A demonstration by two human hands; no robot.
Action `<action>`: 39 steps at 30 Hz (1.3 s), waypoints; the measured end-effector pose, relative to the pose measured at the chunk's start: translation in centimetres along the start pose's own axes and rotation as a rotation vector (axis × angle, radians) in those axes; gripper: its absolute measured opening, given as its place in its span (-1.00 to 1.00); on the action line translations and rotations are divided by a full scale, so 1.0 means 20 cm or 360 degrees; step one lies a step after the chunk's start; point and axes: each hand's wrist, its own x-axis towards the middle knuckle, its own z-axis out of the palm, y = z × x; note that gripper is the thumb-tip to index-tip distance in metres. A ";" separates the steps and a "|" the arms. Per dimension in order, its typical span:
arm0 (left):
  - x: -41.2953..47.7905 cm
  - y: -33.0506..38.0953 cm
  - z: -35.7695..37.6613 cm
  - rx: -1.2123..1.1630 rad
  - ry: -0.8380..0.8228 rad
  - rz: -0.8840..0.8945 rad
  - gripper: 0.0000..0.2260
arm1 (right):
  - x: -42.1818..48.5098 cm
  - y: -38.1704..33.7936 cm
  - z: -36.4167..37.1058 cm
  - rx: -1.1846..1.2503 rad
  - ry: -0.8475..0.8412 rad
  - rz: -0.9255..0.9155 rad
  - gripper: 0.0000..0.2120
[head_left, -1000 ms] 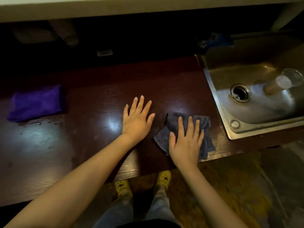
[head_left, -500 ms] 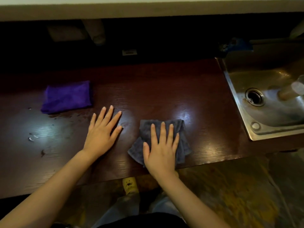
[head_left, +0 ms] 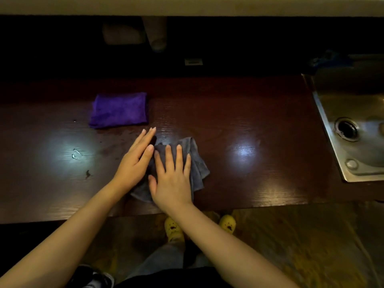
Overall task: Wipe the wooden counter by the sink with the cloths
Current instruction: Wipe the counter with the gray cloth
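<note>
A crumpled grey cloth (head_left: 197, 163) lies on the dark wooden counter (head_left: 259, 125), near its front edge. My right hand (head_left: 172, 181) presses flat on top of the cloth with fingers spread. My left hand (head_left: 135, 161) lies flat just to its left, fingers together, its inner edge touching the cloth's left side. A folded purple cloth (head_left: 119, 110) rests on the counter behind and left of my hands, untouched.
A steel sink (head_left: 332, 129) with a round drain (head_left: 346, 129) is set into the counter at the right. Small water drops (head_left: 75, 153) and a dark speck (head_left: 87, 173) mark the counter at the left. My feet in yellow slippers (head_left: 173, 228) stand below.
My right hand has slid the grey cloth leftward along the counter, away from the sink. My left hand, apart from the cloth before, now touches its left side.
</note>
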 end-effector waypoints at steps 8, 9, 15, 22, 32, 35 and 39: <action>-0.12 0.07 0.03 0.0467 -0.0068 0.0353 -0.55 | 0.04 0.31 -0.22 0.0641 -0.0196 -0.0186 -0.36; -0.13 0.07 0.04 0.0556 -0.0175 0.0408 -0.50 | 0.04 0.35 -0.24 0.0486 -0.0234 -0.0252 -0.34; -0.13 0.00 0.00 0.0664 -0.0521 0.0318 -0.11 | 0.03 0.39 -0.23 0.0164 -0.0276 -0.0371 -0.18; -0.10 0.03 0.04 0.0939 -0.0298 0.0398 -0.44 | -0.01 0.32 -0.19 0.0204 0.0146 -0.0331 -0.56; 0.07 0.17 -0.02 0.0696 -0.0238 0.0441 -0.62 | 0.15 0.39 -0.40 0.0779 0.0031 -0.0121 -0.72; 0.10 0.24 -0.05 0.0301 -0.0301 0.0369 -0.66 | 0.16 0.45 -0.49 0.1290 0.0001 -0.0045 -0.70; 0.10 0.26 -0.03 0.0145 -0.0355 0.0141 -0.64 | 0.14 0.50 -0.49 0.1270 -0.0031 0.0053 -0.73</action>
